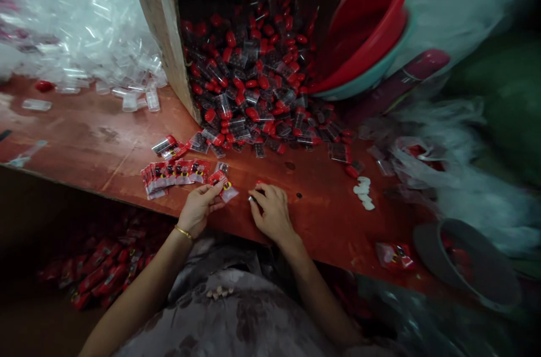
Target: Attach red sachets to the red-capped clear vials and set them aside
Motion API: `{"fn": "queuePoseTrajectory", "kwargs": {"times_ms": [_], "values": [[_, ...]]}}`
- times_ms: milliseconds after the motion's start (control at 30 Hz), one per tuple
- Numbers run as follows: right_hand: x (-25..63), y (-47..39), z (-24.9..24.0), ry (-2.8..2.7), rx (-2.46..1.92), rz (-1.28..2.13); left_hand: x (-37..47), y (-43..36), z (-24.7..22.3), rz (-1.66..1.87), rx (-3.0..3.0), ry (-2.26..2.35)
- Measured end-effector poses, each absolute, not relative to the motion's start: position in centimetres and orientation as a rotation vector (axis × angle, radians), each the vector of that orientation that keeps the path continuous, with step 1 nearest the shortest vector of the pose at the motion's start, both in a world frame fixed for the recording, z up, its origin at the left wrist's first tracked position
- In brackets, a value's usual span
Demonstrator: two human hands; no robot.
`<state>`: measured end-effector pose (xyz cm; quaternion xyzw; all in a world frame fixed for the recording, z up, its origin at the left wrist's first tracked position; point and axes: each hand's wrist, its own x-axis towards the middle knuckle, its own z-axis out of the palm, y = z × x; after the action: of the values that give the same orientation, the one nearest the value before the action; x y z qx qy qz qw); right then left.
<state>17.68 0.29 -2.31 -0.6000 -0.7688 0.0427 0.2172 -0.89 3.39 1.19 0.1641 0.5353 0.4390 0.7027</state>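
My left hand (pixel 200 205), a gold bangle at its wrist, pinches a small red printed plastic packet (pixel 228 191) with a clear end. Just to the right, my right hand (pixel 271 210) is curled low over the table around a small red-capped container (pixel 258 183); only a red bit and a shiny edge show past the fingers. A fanned row of red printed packets (pixel 175 173) lies left of my left hand. Beyond it rests a dark container with a red cap (pixel 164 144). A big heap of red-capped clear containers (pixel 253 98) spreads in front of both hands.
The heap spills from a cardboard box (pixel 152 13) on its side. Clear empty tubes (pixel 135 72) pile up at left. Red basin (pixel 380 13), purple canister (pixel 416 67), white pieces (pixel 363 193) and grey bowl (pixel 477 267) stand right. Wrapped red items (pixel 105 267) lie below the table edge.
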Motion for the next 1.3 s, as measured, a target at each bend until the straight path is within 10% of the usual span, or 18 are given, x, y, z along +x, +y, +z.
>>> {"fn": "queuePoseTrajectory", "kwargs": {"times_ms": [333,600,800,1300], "values": [[18.5,-1.1,-4.4,-1.900,-1.993,-0.064,0.3,3.1,0.6,0.857,0.328,1.134],[19.5,-3.8,0.2,-1.520,-1.509,1.175,0.3,2.7,1.2,0.853,0.336,1.116],[18.3,-4.3,2.2,-1.292,-1.450,1.473,0.7,2.2,1.2,0.871,0.422,1.131],[15.1,-2.7,-0.7,-1.235,-1.399,1.194,2.1,1.2,1.2,1.064,0.493,1.039]]}}
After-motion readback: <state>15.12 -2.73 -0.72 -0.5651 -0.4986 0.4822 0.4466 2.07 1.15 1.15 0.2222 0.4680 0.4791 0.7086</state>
